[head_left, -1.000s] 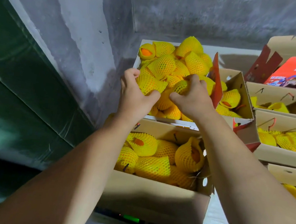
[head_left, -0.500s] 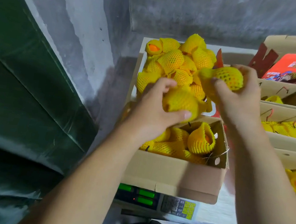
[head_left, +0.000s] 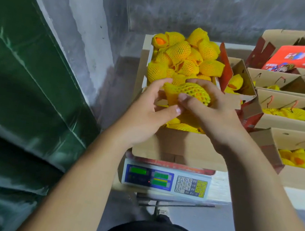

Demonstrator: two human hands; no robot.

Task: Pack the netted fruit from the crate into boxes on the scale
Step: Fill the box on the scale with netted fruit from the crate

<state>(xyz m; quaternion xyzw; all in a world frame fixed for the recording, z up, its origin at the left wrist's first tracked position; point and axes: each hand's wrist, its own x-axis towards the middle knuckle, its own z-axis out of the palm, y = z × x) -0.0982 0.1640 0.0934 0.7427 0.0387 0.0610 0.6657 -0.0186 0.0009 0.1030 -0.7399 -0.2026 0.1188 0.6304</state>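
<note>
Both hands meet over the box (head_left: 180,150) on the scale (head_left: 166,182). The right hand (head_left: 214,112) cups a netted fruit (head_left: 191,93) while the left hand (head_left: 148,111), fingers loosely spread, steadies its net end, probably to seat it snugly. The crate (head_left: 145,60) behind stays within reach.

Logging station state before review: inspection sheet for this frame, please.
Surface: scale carries the cardboard box, displays lit.
Job's things: netted fruit held over the box; crate behind is heaped with fruit.
Clutter: open side boxes at right, part filled; red cartons.
Grippers: right hand grips the netted fruit; left hand touches it, fingers spread.
Cables: nothing seen.
Surroundings: grey wall, green sheet.
</note>
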